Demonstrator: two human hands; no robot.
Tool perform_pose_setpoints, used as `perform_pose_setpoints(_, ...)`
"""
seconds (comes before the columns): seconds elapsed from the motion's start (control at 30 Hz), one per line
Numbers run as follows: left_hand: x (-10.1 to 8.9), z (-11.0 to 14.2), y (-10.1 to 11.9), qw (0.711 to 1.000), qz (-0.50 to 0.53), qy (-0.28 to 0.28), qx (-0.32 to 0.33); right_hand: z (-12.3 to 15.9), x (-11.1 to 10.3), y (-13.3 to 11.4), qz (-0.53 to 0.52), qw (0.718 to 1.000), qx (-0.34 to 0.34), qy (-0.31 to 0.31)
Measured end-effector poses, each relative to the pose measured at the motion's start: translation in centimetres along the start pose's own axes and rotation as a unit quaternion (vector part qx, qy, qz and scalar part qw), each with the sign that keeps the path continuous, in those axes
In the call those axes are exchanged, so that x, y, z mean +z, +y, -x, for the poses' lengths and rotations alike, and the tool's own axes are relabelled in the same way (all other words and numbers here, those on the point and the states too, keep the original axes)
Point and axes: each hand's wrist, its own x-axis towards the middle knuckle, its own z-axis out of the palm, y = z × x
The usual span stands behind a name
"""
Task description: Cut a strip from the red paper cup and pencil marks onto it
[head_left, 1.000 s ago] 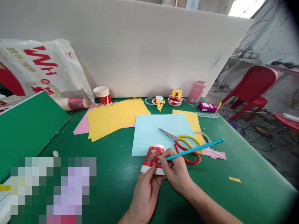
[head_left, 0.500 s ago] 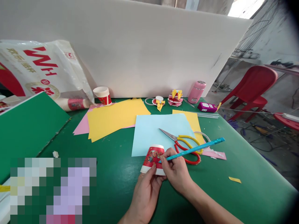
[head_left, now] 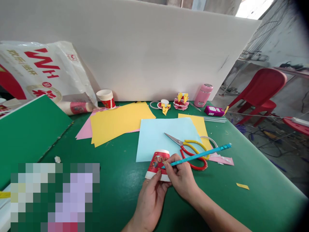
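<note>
My left hand (head_left: 152,198) grips the white lower end of a red patterned paper cup (head_left: 158,160), its thumb on the printed side. Between the fingertips of my right hand (head_left: 181,175) is a blue pencil (head_left: 200,157), its tip at the cup's red surface; whether it leaves a mark is too small to tell. Just beyond the hands, scissors (head_left: 180,142) with red and yellow handles lie partly open on a light blue sheet of paper (head_left: 154,135). The pencil passes in front of their handles.
Yellow sheets (head_left: 116,122) lie over pink paper at the back left, near an upright paper cup (head_left: 105,96). A pink bottle (head_left: 203,95), a purple packet (head_left: 214,111) and small frilled paper pieces (head_left: 181,102) line the white board (head_left: 154,51). A green board (head_left: 26,138) leans at left.
The pencil in my right hand has shifted very slightly, its tip moving a little left along the cup. My left hand and the cup stay where they were.
</note>
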Motion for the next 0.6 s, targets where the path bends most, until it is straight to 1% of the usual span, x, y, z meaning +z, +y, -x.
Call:
perform_pose_setpoints(0.23,0.1,0.1,0.2,1.0,-0.011,0.005,0.002,0.2,-0.3,0.3,0.006,1.0,-0.015,0.006)
perform_pose_setpoints(0.33,0.2,0.1,0.2,1.0,-0.011,-0.005,0.002,0.3,-0.6,0.6,-0.029,0.999,-0.01,0.015)
perform_pose_setpoints(0.4,0.3,0.1,0.2,1.0,-0.01,-0.008,0.003,0.1,-0.8,0.8,-0.083,0.995,-0.008,0.047)
perform_pose_setpoints(0.5,0.4,0.1,0.1,1.0,-0.009,0.004,-0.001,-0.4,-1.2,1.0,-0.158,0.978,-0.021,0.137)
perform_pose_setpoints(0.6,0.7,0.3,0.3,0.999,0.022,0.026,-0.015,-0.8,-1.5,0.8,-0.15,0.968,-0.026,0.2)
